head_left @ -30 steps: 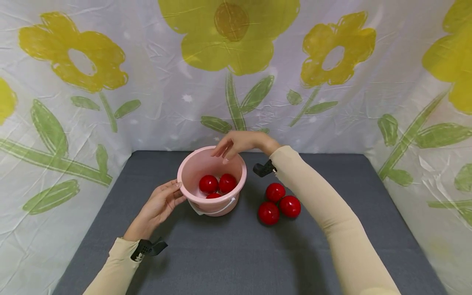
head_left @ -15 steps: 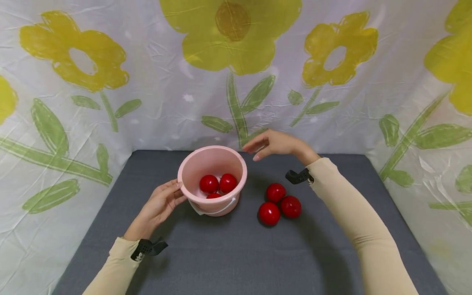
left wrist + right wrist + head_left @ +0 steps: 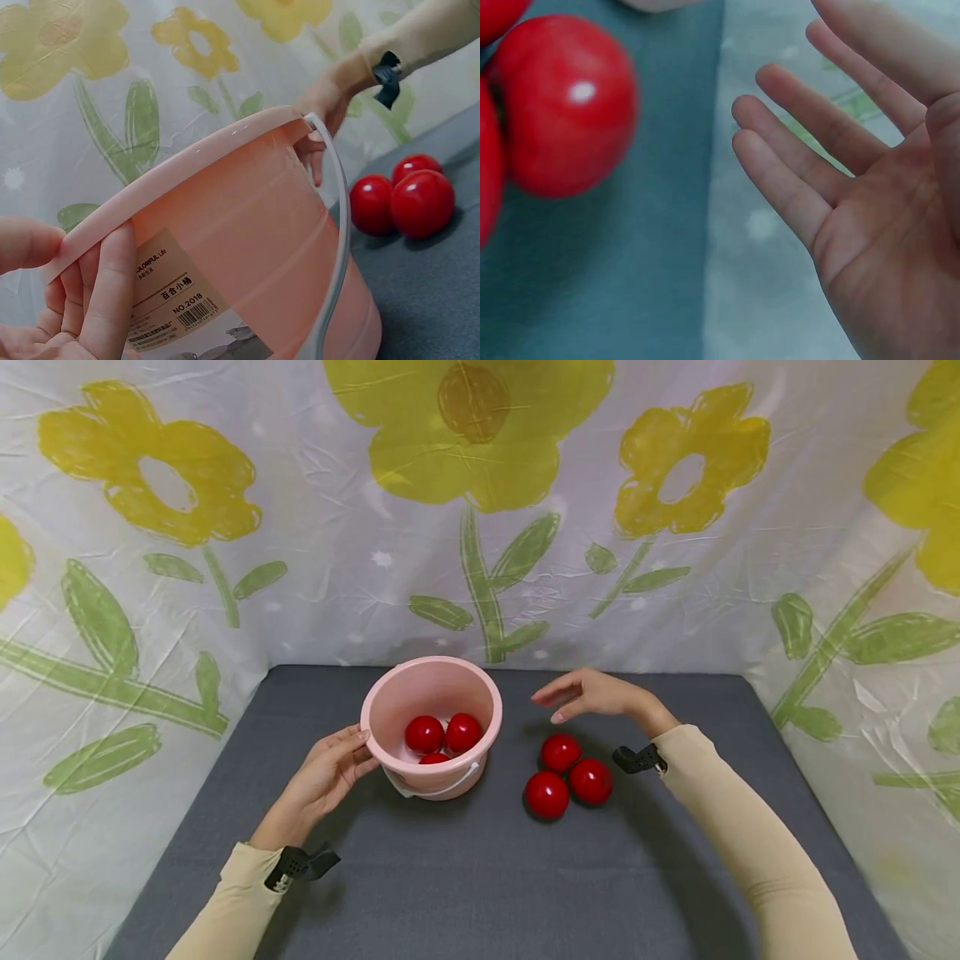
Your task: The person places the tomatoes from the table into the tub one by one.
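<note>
The bucket (image 3: 420, 693) is pink, its handle (image 3: 344, 225) white, the tomato-like balls (image 3: 547, 795) red, the bench (image 3: 450, 877) dark grey, the backdrop (image 3: 307, 593) white with yellow-and-green flowers (image 3: 420, 460).

The bucket (image 3: 420, 689) stands on the surface (image 3: 450, 885), three balls (image 3: 425, 735) inside — three other balls (image 3: 591, 781) to its right, cloth (image 3: 315, 568) behind.

Curtained-off booth, staged-looking! White sheeting (image 3: 322, 585) up right behind tabletop (image 3: 450, 893), and round it goes, hemming tabletop in on left and right too, creases catching light. Huge yellow flowers (image 3: 472, 402) across it, green stems (image 3: 480, 577) reaching down toward tabletop's far edge. Tabletop itself dark grey, cloth-like. Black wrist devices (image 3: 637, 760) over tabletop, hinting at recording corner. Home, office or lab beyond sheeting? Cannot tell.
</note>
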`<state>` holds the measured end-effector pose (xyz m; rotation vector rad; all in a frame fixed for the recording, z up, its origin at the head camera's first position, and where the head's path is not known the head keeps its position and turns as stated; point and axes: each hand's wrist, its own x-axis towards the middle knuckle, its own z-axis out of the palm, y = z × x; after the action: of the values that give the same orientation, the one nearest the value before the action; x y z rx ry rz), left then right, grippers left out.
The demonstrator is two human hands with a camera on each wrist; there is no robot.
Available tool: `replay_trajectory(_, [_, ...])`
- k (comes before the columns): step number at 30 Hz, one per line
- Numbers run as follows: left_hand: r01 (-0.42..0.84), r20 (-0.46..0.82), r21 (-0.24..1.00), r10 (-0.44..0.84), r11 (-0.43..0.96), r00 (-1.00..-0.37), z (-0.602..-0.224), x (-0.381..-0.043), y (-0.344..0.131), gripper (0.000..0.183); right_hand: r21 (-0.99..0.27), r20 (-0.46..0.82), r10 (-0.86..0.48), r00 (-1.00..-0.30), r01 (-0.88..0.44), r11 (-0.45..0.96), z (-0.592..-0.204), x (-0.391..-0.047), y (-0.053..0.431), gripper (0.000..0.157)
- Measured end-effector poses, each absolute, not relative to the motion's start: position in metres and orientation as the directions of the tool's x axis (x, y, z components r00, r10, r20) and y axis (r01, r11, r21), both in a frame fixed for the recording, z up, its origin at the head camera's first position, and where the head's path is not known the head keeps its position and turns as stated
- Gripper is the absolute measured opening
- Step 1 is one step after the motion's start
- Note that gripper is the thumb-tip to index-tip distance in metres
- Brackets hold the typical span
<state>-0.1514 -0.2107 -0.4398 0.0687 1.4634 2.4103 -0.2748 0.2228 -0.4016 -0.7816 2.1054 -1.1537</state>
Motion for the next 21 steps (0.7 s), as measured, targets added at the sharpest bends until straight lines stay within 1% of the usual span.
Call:
replay_trajectory(5, [-0.249,-0.130,0.870,0.289,-0.425,-0.948,-0.440,-0.152,-0.209,0.022,-0.869,-0.231,-0.734,-0.638,-0.204,0.451,-0.422,-0.271,0.231,0.051])
replay_trajectory(12, [-0.245,-0.119,0.865,0.296,-0.437,-0.948,-0.439,-0.151,-0.210,0.020,-0.852,-0.259,-0.739,-0.622,-0.213,0.478,-0.442,-0.267,0.238,0.054])
replay_trajectory(21, [-0.242,-0.119,0.871,0.294,-0.428,-0.948,-0.439,-0.151,-0.209,0.019,-0.834,-0.294,-0.735,-0.610,-0.213,0.510,-0.454,-0.260,0.240,0.053])
